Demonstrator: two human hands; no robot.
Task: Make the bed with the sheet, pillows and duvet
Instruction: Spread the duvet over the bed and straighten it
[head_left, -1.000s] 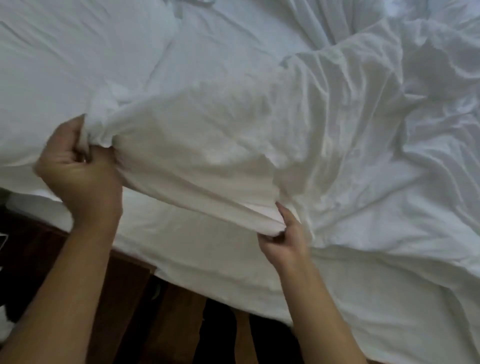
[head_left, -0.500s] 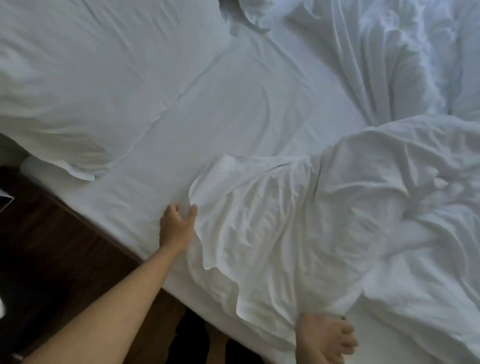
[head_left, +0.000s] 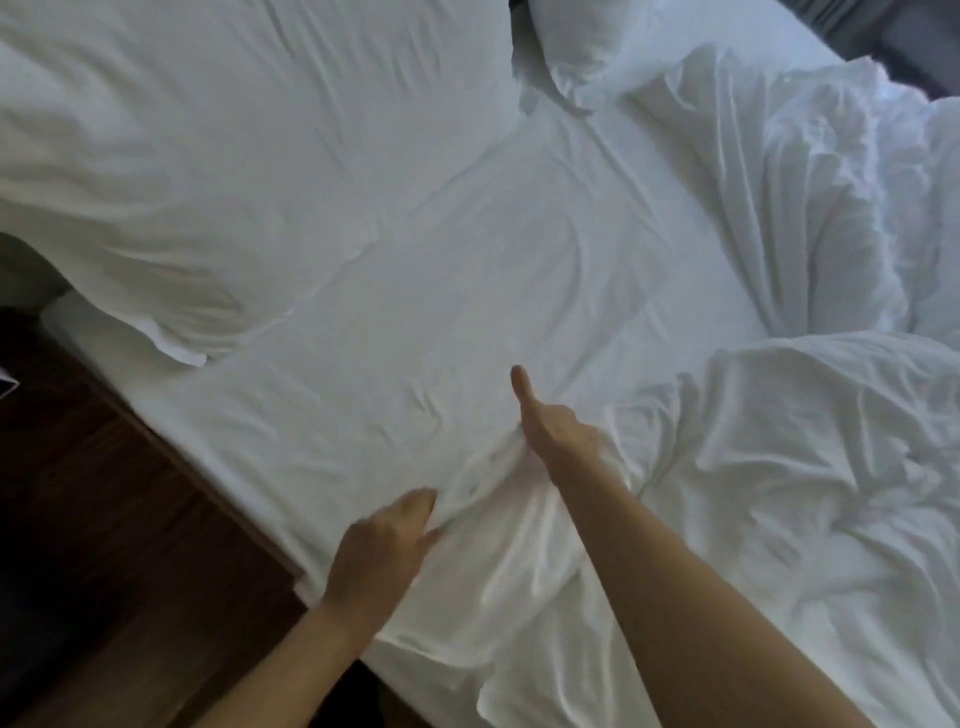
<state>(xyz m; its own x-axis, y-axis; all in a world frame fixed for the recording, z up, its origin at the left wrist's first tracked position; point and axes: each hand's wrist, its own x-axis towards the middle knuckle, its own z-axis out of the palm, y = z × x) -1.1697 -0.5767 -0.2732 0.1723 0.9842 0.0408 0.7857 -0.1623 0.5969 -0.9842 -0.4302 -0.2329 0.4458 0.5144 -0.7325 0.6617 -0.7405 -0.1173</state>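
Two hands in view: left hand (head_left: 382, 551) at the near bed edge, grip pinching a fold of the duvet (head_left: 779, 493); right hand (head_left: 553, 431) further in, thumb stuck out, fingers buried in the same bunched fabric, so cannot tell whether that grip is clenched on it. Two pillows: one large pillow (head_left: 182, 171) at the left, overhanging the mattress edge; a second pillow (head_left: 576, 47) at the top, cut off by the frame. One sheet (head_left: 467, 270), flat and creased between them. Duvet heaped along the right, its far end cut off. Dark wooden floor (head_left: 104, 519) below left. Compared with half a second ago: right hand now up beside the left, more bare sheet showing.
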